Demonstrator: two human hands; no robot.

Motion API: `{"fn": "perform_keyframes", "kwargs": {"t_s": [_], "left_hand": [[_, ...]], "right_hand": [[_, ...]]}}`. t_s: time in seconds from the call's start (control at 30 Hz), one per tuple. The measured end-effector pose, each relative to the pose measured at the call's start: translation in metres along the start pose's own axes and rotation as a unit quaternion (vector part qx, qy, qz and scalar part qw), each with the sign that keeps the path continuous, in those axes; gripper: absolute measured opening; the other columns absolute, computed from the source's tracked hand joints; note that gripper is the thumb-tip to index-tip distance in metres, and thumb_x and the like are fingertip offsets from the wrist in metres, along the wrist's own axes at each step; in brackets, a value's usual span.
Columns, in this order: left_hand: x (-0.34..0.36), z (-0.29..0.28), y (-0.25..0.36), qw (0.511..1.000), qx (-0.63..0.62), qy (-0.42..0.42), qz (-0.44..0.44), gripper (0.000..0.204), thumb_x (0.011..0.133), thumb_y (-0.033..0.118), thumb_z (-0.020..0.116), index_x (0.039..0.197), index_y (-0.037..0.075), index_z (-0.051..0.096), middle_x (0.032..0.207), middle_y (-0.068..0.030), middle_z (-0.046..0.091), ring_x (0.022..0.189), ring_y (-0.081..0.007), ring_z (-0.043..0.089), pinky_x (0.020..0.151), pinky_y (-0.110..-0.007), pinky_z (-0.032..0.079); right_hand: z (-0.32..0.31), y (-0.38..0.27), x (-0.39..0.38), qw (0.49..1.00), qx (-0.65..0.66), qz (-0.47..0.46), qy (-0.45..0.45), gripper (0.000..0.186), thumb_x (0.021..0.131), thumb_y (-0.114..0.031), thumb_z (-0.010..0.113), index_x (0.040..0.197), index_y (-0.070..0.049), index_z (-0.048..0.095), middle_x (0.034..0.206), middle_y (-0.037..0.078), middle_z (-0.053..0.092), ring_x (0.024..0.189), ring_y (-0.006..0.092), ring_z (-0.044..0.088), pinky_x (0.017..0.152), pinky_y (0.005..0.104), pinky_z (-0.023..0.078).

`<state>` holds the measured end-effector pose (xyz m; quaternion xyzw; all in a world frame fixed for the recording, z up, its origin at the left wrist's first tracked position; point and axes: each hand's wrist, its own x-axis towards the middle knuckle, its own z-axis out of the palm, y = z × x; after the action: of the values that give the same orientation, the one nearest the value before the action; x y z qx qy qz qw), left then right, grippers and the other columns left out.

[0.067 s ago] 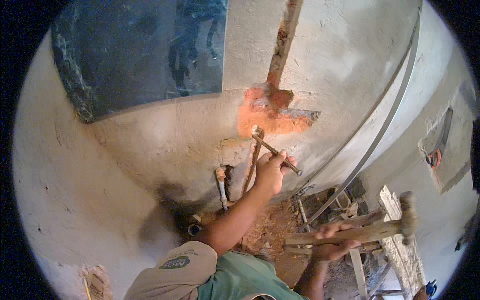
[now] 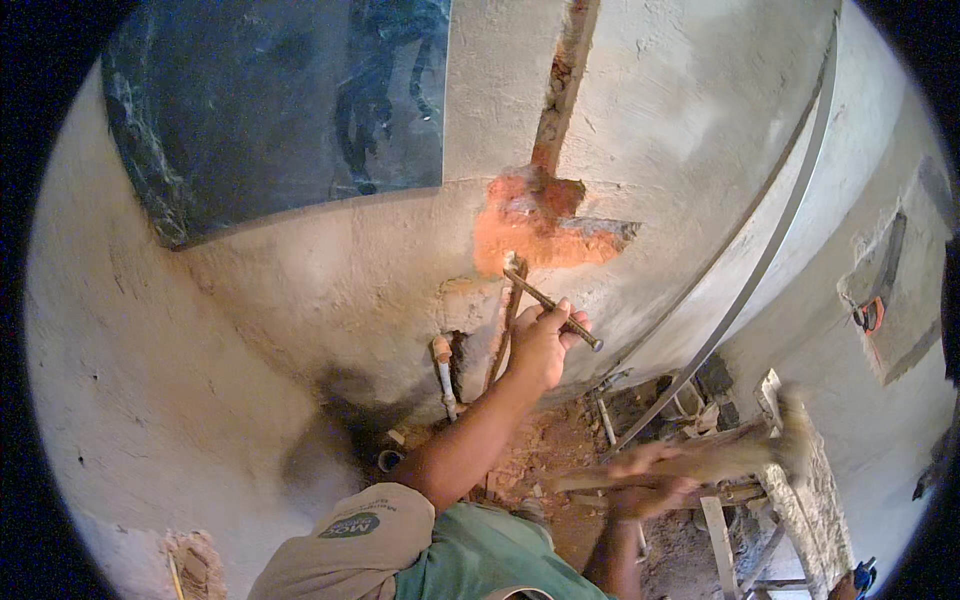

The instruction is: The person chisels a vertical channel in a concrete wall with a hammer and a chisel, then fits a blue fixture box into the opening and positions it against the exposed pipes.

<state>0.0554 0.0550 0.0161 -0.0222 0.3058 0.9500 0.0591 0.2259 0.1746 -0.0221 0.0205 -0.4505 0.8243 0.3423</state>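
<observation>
My left hand [image 2: 541,345] is wrapped round a metal chisel [image 2: 548,302], a slim rod slanting down to the right. Its tip touches the wall at the lower edge of an orange-red hollow [image 2: 545,232], where brick shows through the plaster. Lower and to the right, my right hand [image 2: 650,482] grips the wooden handle of a hammer [image 2: 730,455]. The hammer's head [image 2: 792,436] is blurred by motion and stands well apart from the chisel's struck end.
A narrow groove [image 2: 566,85] runs up the wall from the hollow. A dark blue panel [image 2: 290,110] covers the upper left. A pipe stub [image 2: 444,372] stands below, above rubble [image 2: 565,440]. A long metal strip [image 2: 765,260] and a whitish plank [image 2: 815,500] are at right.
The hammer and my right hand have shifted slightly left and up, toward the chisel. My left hand and the chisel have stayed in place.
</observation>
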Motion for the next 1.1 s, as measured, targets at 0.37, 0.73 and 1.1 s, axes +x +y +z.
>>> {"fn": "perform_keyframes", "kwargs": {"t_s": [0.37,0.73,1.1], "left_hand": [[0.014,-0.012,0.014,0.997,-0.057,0.031,-0.034,0.014,0.083,0.008,0.052,0.087,-0.005,0.047,0.084,-0.0153,0.055,0.077,-0.0239,0.058,0.072,-0.036,0.052],[-0.005,-0.034,0.007,0.99,0.044,-0.008,-0.131,0.017,0.084,0.011,0.051,0.09,-0.004,0.05,0.09,-0.0159,0.057,0.085,-0.0269,0.058,0.071,-0.037,0.052],[0.011,-0.037,0.0,0.994,-0.06,-0.018,-0.093,0.019,0.085,0.011,0.049,0.09,-0.007,0.05,0.091,-0.0164,0.056,0.086,-0.0259,0.057,0.079,-0.04,0.049]], "right_hand": [[0.016,0.001,0.013,0.984,-0.156,-0.084,0.03,0.055,0.076,-0.059,0.046,0.083,-0.004,0.049,0.06,0.007,0.049,0.045,0.0169,0.048,0.039,0.0292,0.043],[0.005,0.033,-0.04,0.923,-0.366,0.049,-0.111,0.04,0.085,-0.038,0.045,0.095,0.001,0.045,0.073,0.007,0.05,0.063,0.0143,0.048,0.057,0.0275,0.039],[0.013,-0.011,-0.014,0.906,-0.394,-0.145,-0.042,0.064,0.079,-0.062,0.039,0.08,0.001,0.049,0.06,0.009,0.051,0.047,0.0169,0.05,0.041,0.0277,0.042]]}}
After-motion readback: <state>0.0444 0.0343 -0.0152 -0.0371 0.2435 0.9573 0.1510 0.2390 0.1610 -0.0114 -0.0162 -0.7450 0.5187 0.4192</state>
